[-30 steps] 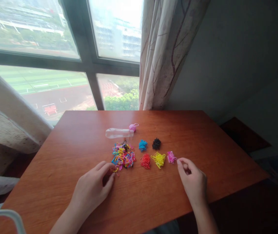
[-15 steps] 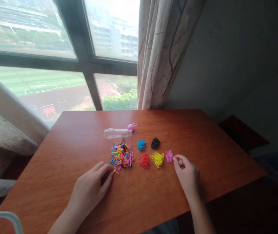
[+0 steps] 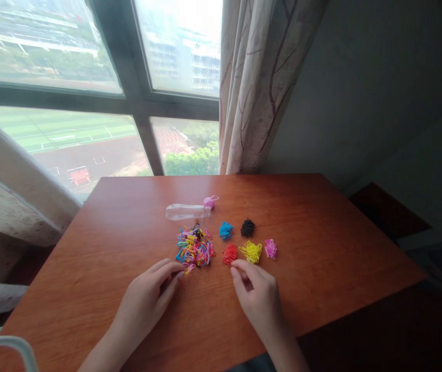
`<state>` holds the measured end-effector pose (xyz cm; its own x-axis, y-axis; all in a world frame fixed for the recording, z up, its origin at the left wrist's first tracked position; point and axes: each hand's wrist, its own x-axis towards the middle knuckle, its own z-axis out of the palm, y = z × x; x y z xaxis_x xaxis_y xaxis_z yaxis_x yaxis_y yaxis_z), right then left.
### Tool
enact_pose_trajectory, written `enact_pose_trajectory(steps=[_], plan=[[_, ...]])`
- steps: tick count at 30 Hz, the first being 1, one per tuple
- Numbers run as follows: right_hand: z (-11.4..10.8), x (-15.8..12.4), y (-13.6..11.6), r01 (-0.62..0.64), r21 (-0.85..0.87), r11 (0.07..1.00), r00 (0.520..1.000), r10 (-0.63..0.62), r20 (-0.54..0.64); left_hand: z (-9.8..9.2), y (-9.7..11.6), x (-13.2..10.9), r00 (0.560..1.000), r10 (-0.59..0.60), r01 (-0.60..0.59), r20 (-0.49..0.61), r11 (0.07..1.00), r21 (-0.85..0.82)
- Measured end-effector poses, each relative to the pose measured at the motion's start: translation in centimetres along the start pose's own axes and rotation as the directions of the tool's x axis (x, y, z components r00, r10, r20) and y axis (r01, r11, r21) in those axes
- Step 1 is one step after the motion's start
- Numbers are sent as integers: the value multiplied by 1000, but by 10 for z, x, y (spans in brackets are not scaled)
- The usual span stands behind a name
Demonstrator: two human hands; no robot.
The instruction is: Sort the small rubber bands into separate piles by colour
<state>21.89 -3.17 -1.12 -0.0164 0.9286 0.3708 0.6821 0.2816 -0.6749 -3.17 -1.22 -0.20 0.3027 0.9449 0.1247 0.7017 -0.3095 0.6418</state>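
A mixed heap of small coloured rubber bands [image 3: 194, 247] lies in the middle of the table. My left hand [image 3: 153, 289] rests at its near edge, thumb and forefinger closed on a yellow rubber band [image 3: 186, 271], with a pink one beside it. My right hand [image 3: 257, 294] is at the near side of the red pile [image 3: 229, 254], its thumb and forefinger drawn together and nothing visible between them. Single-colour piles lie around it: yellow [image 3: 252, 251], pink [image 3: 271, 249], blue [image 3: 226, 230] and black [image 3: 247, 227].
Behind the heap, a clear bottle [image 3: 186, 212] lies on its side by a pink cap with a loop [image 3: 209, 202]. The brown wooden table [image 3: 341, 248] reaches to the window and curtain [image 3: 252, 103]. A white curved bar [image 3: 12, 342] stands at lower left.
My right hand has moved left from the pink pile to the near side of the red pile. My left hand has stayed almost in place at the mixed heap.
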Motion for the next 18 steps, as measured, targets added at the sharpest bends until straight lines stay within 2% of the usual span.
enact_pose_trajectory(steps=[4, 7, 18], plan=[[23, -1, -29, 61, -31, 998, 983, -55, 173, 0, 3, 0, 1000, 22, -22, -12, 999, -23], [34, 1, -39, 69, -73, 995, 962, -47, 269, 0, 5, 0, 999, 31, -32, -13, 999, -33], [45, 2, -38, 96, -181, 979, 965, -47, 259, 1, 9, 0, 995, 69, -66, 74, 997, -31]])
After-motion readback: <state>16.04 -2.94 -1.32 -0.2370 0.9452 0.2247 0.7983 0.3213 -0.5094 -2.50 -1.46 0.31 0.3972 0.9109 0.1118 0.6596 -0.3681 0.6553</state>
